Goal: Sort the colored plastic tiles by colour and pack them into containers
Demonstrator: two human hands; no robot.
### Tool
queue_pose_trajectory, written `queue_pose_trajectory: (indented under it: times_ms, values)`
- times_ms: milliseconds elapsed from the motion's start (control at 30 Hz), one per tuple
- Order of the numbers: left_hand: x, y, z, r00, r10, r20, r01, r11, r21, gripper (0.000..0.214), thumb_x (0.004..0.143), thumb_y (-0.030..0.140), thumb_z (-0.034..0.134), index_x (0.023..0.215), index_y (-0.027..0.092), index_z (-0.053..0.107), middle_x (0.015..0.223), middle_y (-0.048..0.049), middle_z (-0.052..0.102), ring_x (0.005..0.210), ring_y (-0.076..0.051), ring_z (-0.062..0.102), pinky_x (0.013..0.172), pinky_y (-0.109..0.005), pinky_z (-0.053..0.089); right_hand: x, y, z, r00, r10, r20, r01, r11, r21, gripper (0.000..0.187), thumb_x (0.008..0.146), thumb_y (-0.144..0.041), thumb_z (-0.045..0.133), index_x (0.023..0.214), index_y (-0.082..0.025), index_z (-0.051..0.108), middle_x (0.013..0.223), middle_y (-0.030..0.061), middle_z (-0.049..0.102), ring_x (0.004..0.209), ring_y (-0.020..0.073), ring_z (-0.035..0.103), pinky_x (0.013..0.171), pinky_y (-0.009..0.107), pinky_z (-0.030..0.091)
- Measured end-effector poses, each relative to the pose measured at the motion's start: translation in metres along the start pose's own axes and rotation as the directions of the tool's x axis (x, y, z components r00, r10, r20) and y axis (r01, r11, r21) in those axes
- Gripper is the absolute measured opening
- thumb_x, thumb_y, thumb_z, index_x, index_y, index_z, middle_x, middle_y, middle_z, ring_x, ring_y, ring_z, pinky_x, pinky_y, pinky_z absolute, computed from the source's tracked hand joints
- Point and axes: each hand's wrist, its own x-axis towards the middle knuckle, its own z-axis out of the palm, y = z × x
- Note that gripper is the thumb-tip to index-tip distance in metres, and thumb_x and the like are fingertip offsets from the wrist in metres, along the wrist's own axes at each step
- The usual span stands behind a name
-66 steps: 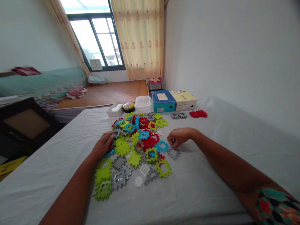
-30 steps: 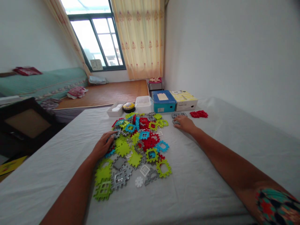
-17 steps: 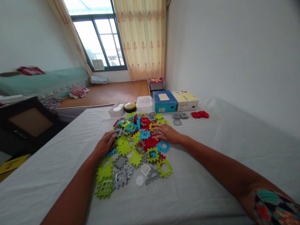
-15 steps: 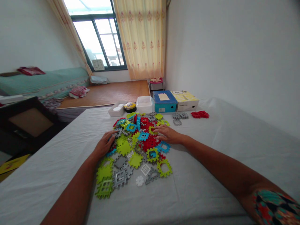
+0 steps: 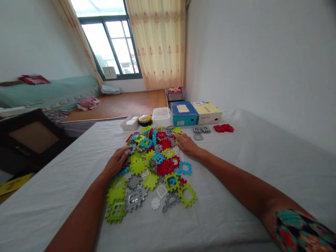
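Observation:
A heap of plastic interlocking building panels (image 5: 137,166) in green, grey, red and blue spreads over the white cloth. My left hand (image 5: 117,161) rests on the heap's left edge with its fingers stretched over grey pieces; it grips nothing that I can see. At the upper right edge lies my right hand (image 5: 187,144), fingers extended and touching pieces near a green panel. Below it are a red panel (image 5: 166,167), a blue frame (image 5: 185,168) and a green frame (image 5: 187,195). A white clock-like disc (image 5: 155,203) lies nearest me.
Along the far table edge stand a white tray (image 5: 130,123), a round tin (image 5: 145,120), a clear plastic box (image 5: 161,117), a blue box (image 5: 184,113) and a yellow box (image 5: 206,112). Grey panels (image 5: 201,130) and red panels (image 5: 223,128) lie apart at the right.
My right hand has moved away from me, toward the heap's far right edge. Several pieces on the right side, including the green and blue frames, have shifted outward. My left hand stays put.

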Motion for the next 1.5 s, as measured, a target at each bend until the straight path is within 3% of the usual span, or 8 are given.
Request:
queue_pose_trajectory:
  times_ms: [167, 533, 667, 767, 900, 1233, 1367, 1500]
  values:
    - [0.000, -0.003, 0.000, 1.000, -0.001, 0.000, 0.001, 1.000, 0.011, 0.056, 0.091, 0.059, 0.034, 0.125, 0.022, 0.060, 0.129, -0.0085, 0.058, 0.123, -0.025, 0.052, 0.111, -0.044, 0.036, -0.003, -0.007, 0.004, 0.996, -0.074, 0.043, 0.076, 0.996, -0.045, 0.048, 0.094, -0.027, 0.049, 0.142, -0.022, 0.045, 0.139, 0.0088, 0.054, 0.135, 0.0258, 0.035, 0.108, 0.046, 0.031]
    - [0.001, -0.001, -0.001, 1.000, -0.012, 0.016, 0.011, 1.000, 0.007, 0.057, 0.092, 0.059, 0.033, 0.124, 0.021, 0.060, 0.128, -0.0102, 0.058, 0.122, -0.025, 0.052, 0.110, -0.045, 0.036, -0.010, -0.019, -0.019, 0.989, -0.105, -0.103, 0.113, 0.990, 0.079, 0.020, 0.094, -0.030, 0.053, 0.104, -0.023, 0.069, 0.109, 0.0076, 0.069, 0.106, 0.0235, 0.055, 0.092, 0.037, 0.040]
    - [0.001, -0.003, 0.000, 1.000, -0.013, 0.014, 0.013, 1.000, -0.009, 0.059, 0.091, 0.061, 0.034, 0.124, 0.020, 0.060, 0.129, -0.0102, 0.057, 0.123, -0.026, 0.051, 0.111, -0.045, 0.035, -0.009, 0.017, -0.036, 0.969, 0.161, -0.187, -0.129, 0.976, 0.173, 0.024, 0.091, -0.026, 0.053, 0.109, -0.020, 0.067, 0.106, 0.0092, 0.069, 0.099, 0.0215, 0.061, 0.090, 0.035, 0.045]
    - [0.001, -0.002, -0.001, 1.000, -0.009, 0.011, 0.009, 1.000, -0.011, 0.060, 0.090, 0.062, 0.034, 0.123, 0.021, 0.061, 0.128, -0.0095, 0.058, 0.123, -0.025, 0.052, 0.111, -0.044, 0.036, -0.016, 0.065, -0.054, 0.874, 0.449, -0.187, -0.392, 0.878, 0.274, 0.029, 0.085, -0.030, 0.057, 0.112, -0.018, 0.062, 0.097, 0.0078, 0.071, 0.087, 0.0195, 0.065, 0.081, 0.032, 0.048]
    - [0.000, 0.000, -0.002, 1.000, -0.017, 0.009, 0.017, 1.000, 0.004, 0.060, 0.091, 0.062, 0.032, 0.125, 0.021, 0.060, 0.128, -0.0095, 0.058, 0.123, -0.025, 0.052, 0.111, -0.044, 0.036, -0.030, 0.118, -0.062, 0.802, 0.572, -0.172, -0.483, 0.791, 0.377, 0.024, 0.082, -0.033, 0.057, 0.097, -0.016, 0.063, 0.076, 0.0043, 0.069, 0.068, 0.0167, 0.064, 0.068, 0.029, 0.049]
    - [0.001, -0.002, 0.000, 1.000, -0.007, 0.002, 0.007, 1.000, 0.004, 0.057, 0.091, 0.059, 0.034, 0.123, 0.021, 0.061, 0.127, -0.0091, 0.059, 0.122, -0.025, 0.052, 0.111, -0.044, 0.037, -0.029, 0.119, -0.056, 0.874, 0.400, -0.275, -0.386, 0.916, 0.104, 0.024, 0.079, -0.032, 0.064, 0.096, -0.018, 0.073, 0.086, 0.0068, 0.071, 0.075, 0.0180, 0.062, 0.074, 0.030, 0.048]
    - [0.001, -0.005, 0.000, 1.000, 0.008, 0.010, -0.008, 1.000, 0.009, 0.055, 0.092, 0.058, 0.034, 0.124, 0.022, 0.060, 0.127, -0.0086, 0.059, 0.122, -0.025, 0.052, 0.111, -0.044, 0.037, -0.029, 0.112, -0.058, 0.973, 0.215, -0.085, -0.213, 0.977, 0.032, 0.028, 0.075, -0.032, 0.071, 0.101, -0.021, 0.074, 0.101, 0.0067, 0.067, 0.073, 0.0148, 0.060, 0.073, 0.028, 0.047]
    - [0.001, -0.005, -0.001, 1.000, 0.024, 0.003, -0.024, 0.999, 0.022, 0.055, 0.092, 0.057, 0.033, 0.124, 0.021, 0.060, 0.127, -0.0088, 0.059, 0.122, -0.025, 0.053, 0.110, -0.044, 0.037, -0.033, 0.105, -0.051, 0.991, 0.119, 0.056, -0.116, 0.992, -0.058, 0.022, 0.082, -0.028, 0.066, 0.102, -0.024, 0.074, 0.110, 0.0072, 0.065, 0.090, 0.0178, 0.062, 0.081, 0.028, 0.046]
